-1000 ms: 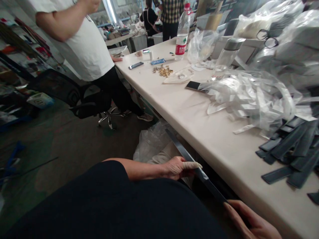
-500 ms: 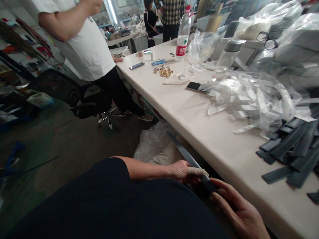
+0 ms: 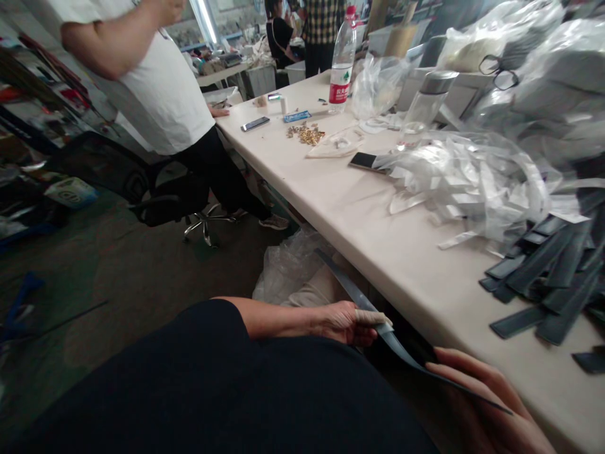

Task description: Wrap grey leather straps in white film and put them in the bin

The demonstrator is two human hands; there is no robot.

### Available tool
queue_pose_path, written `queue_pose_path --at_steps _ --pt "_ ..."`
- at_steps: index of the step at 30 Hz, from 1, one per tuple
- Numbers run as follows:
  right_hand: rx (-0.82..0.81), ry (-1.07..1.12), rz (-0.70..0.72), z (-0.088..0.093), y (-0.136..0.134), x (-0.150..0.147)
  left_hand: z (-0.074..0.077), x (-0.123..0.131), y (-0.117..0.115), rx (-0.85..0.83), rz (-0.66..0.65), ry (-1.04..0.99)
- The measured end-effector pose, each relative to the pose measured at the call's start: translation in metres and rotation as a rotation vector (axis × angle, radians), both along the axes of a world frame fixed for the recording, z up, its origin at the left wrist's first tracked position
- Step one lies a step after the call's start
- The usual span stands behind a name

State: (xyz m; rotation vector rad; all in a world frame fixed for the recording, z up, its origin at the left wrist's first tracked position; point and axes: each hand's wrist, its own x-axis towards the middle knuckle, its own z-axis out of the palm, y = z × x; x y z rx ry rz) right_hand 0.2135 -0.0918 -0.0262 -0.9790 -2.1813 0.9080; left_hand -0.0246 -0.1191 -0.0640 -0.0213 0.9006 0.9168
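My left hand [image 3: 347,323], its thumb wrapped in pale tape or a finger cover, is closed on a long, dark grey flat strip [image 3: 348,285]. The strip's far end points toward the table edge, and its near part bends down past my right hand [image 3: 496,394]. Right fingers and thumb close around that near part, close to the table's front edge; the palm side is partly hidden. Several similar dark strips [image 3: 548,277] lie in a loose pile on the table to the right.
On the pale table [image 3: 331,195] lie clear plastic scraps [image 3: 472,183], small brass-coloured pieces [image 3: 309,135], phones, a water bottle [image 3: 340,69] and a glass flask [image 3: 423,107]. A person in a white shirt [image 3: 155,88] stands beside an office chair [image 3: 155,195].
My right hand has moved right and nearer, away from my left hand along the strip. The strip now bends between the hands. My left hand stays nearly in place.
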Motion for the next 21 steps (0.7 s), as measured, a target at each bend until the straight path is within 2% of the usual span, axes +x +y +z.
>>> queue_pose_path --at_steps 3,8,13,15,17,21 --pt "-0.117 0.15 0.025 0.006 -0.001 -0.027 -0.006 0.001 -0.001 0.011 -0.022 -0.009" --pt "-0.292 0.29 0.144 -0.004 -0.002 -0.054 -0.008 0.0 -0.004 0.049 -0.069 -0.048" --pt "-0.5 0.367 -0.053 -0.002 -0.01 -0.066 0.001 -0.004 -0.008 0.044 -0.07 -0.158" --pt "-0.537 0.389 -0.061 0.003 -0.011 -0.062 0.003 -0.009 -0.007 0.067 -0.065 -0.166" --pt "-0.599 0.415 -0.039 0.005 -0.009 -0.053 0.004 -0.019 -0.003 0.06 0.071 -0.127" --pt "-0.764 0.543 -0.016 -0.003 -0.008 -0.03 0.007 -0.063 0.008 -0.016 0.623 0.099"
